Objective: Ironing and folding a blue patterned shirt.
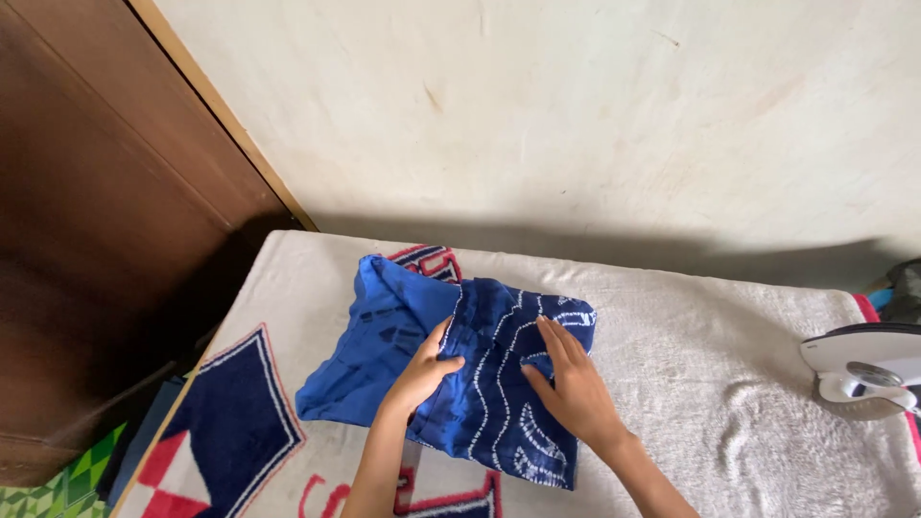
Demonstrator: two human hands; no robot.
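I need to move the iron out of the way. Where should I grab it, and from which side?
Judging by its pose, take the iron by the top of its white body, coming from above and the left. It rests at the right end of the blanket, partly cut off by the picture's edge, so its handle cannot be seen clearly.

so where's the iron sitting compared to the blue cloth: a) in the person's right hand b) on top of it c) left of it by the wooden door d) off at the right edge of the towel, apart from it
d: the white iron stands at the right edge of the towel, well clear of the blue cloth, which both hands press on.
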